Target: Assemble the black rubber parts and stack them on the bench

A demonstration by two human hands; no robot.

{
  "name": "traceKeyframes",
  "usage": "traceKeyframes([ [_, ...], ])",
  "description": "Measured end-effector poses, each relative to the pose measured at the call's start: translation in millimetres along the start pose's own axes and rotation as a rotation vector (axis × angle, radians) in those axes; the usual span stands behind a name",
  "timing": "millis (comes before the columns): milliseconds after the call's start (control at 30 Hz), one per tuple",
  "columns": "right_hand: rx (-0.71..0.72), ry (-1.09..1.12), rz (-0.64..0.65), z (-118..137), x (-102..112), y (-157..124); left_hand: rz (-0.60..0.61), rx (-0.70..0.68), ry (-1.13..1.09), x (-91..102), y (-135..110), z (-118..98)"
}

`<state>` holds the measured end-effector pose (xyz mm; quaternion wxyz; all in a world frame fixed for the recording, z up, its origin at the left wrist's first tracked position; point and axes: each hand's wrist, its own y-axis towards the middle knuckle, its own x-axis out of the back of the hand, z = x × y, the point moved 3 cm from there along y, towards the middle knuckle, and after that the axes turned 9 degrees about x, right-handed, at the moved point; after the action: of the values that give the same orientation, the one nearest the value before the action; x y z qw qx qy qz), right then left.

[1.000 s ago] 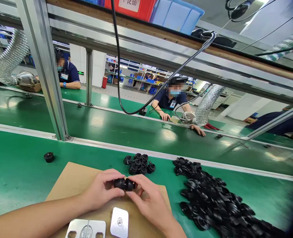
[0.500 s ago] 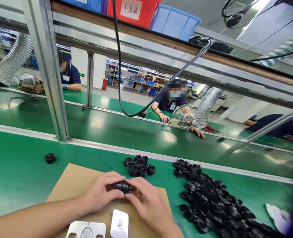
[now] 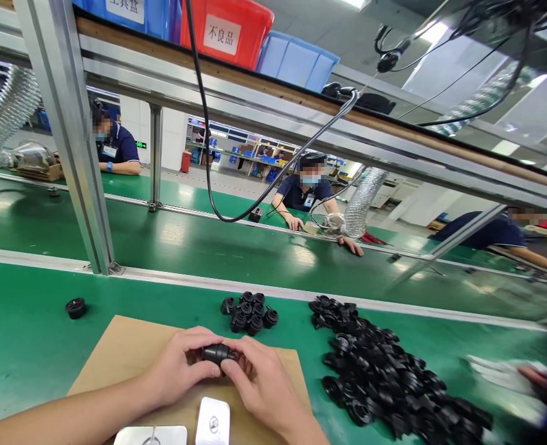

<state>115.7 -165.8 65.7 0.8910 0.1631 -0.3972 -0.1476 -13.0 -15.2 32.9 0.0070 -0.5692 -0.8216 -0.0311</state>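
Observation:
Above a sheet of brown cardboard [image 3: 110,352], a black ribbed plastic part [image 3: 218,354] lies sideways between my two hands. My left hand [image 3: 187,358] grips its left end with thumb and fingers. At the narrower right end, the thumb and fingertips of my right hand [image 3: 261,377] pinch it. Two silvery metal plates rest on the cardboard below: a small one with a round recess [image 3: 213,423], and a wider one [image 3: 150,436] cut off by the bottom edge. Just beyond my hands stands a cluster of similar black parts [image 3: 250,312].
A large heap of black parts [image 3: 384,371] spreads to the right. One round black piece [image 3: 75,308] sits at the left. A white-gloved hand [image 3: 509,374] shows at the right edge. A metal post [image 3: 64,136] and a hanging black cable [image 3: 203,123] stand ahead; co-workers sit across the bench.
The view has shifted, so the bench things appear further left. Both hands keep hold of the black part. At the right edge, the white-gloved hand has come further into view.

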Motion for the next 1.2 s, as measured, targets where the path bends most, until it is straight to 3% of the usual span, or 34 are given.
traceKeyframes([
  [133,0.015,-0.041,0.018,1.6,8.8,-0.6,-0.009,0.052,-0.043,1.2,1.0,7.2],
  [300,0.143,-0.103,0.113,1.2,12.4,-3.9,-0.016,0.072,-0.064,1.9,1.9,12.2],
  [500,-0.001,-0.131,0.096,-1.5,0.5,0.6,0.001,0.001,0.018,0.0,0.0,1.6],
  [633,-0.080,-0.161,0.068,-2.2,8.7,-0.5,-0.024,0.070,-0.042,0.7,1.6,5.8],
  [800,0.042,-0.177,0.109,0.4,11.0,-4.8,0.005,0.049,-0.052,0.4,2.7,3.8],
  [900,0.012,-0.219,0.118,-0.4,5.6,-4.4,0.001,0.023,0.007,0.1,1.6,1.3],
  [1033,-0.039,-0.192,0.092,-2.2,11.0,-2.8,-0.038,0.109,-0.048,1.8,2.2,9.0],
  [1200,0.066,-0.089,0.107,-3.4,16.7,-4.2,-0.038,0.125,-0.100,3.3,5.7,16.3],
])
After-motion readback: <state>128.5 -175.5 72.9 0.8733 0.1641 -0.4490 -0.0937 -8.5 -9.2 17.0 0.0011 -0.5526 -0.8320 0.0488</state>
